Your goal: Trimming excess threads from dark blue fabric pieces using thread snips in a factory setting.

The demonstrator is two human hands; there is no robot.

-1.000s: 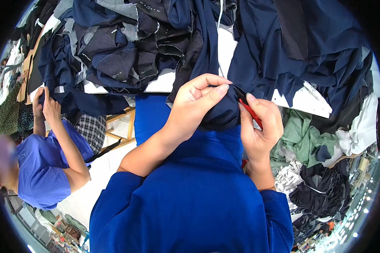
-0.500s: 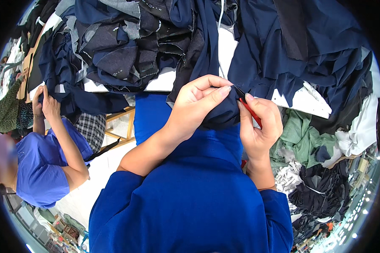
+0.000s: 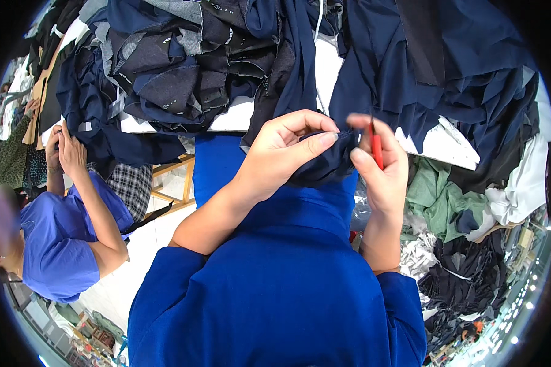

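Mid-frame, left hand (image 3: 281, 153) pinches a fold of navy cloth (image 3: 324, 162) while right hand (image 3: 382, 174) grips a small red tool (image 3: 376, 150) right beside it.

navy garment (image 3: 324, 162): matt woven cloth
red tool (image 3: 376, 150): smooth, slightly glossy, plastic-looking
table (image 3: 232, 119): smooth white surface
fabric pile (image 3: 183, 67): matt dark cloth
frame (image 3: 168, 180): bare wood
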